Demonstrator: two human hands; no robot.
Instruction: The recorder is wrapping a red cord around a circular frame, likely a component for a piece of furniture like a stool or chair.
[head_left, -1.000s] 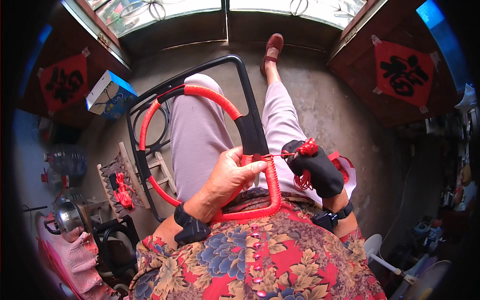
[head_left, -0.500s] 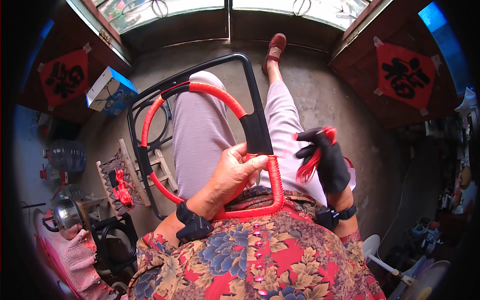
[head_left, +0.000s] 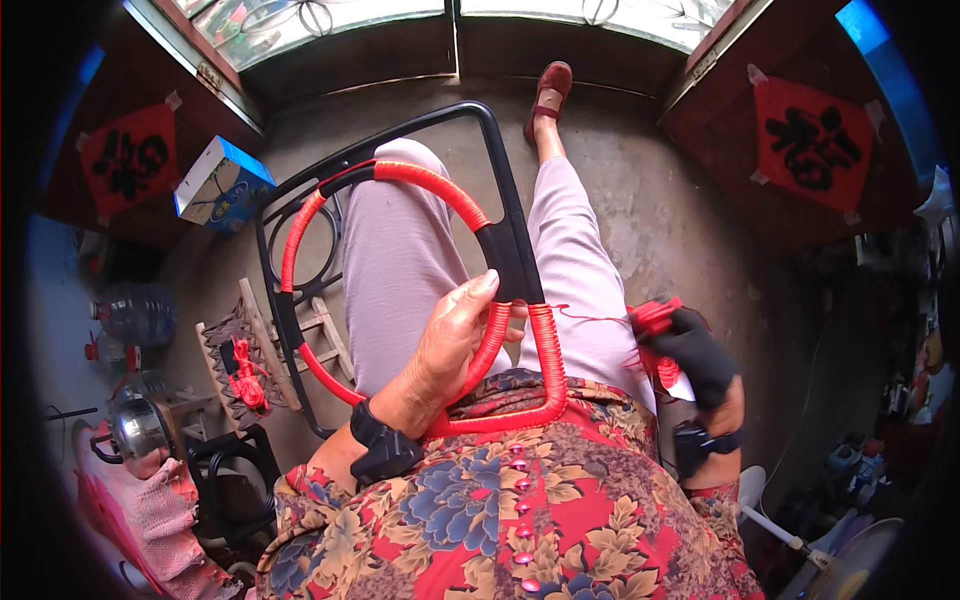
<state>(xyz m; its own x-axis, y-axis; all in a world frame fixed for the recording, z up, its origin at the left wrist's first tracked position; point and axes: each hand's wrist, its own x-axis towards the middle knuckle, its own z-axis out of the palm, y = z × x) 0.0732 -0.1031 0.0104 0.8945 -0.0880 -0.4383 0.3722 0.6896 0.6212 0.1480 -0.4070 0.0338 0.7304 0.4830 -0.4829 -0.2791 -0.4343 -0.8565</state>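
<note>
A black tubular frame (head_left: 492, 140) with a round ring (head_left: 425, 177) rests across my lap. Red cord is wound tightly round much of the ring and round the bent tube (head_left: 546, 350) beside it, leaving black stretches bare. My bare left hand (head_left: 455, 335) grips the frame where the tubes meet a wide black piece (head_left: 508, 262), thumb on top. In a black glove, my right hand (head_left: 700, 355) is closed round a bundle of red cord (head_left: 655, 315), off to the right of my thigh. From it a thin red strand (head_left: 590, 319) runs to the wound tube.
On the left, a low folding stool (head_left: 270, 345) bears another red cord bundle (head_left: 245, 380). A blue and white box (head_left: 228, 190), a large clear bottle (head_left: 138, 315), a metal pot (head_left: 138, 430) and more black tubing (head_left: 235, 485) stand around. A white fan (head_left: 790, 540) is at lower right.
My right hand has moved outward to the right and down with the cord bundle, and the strand now stretches to the frame. My left thumb has shifted up onto the wide black piece.
</note>
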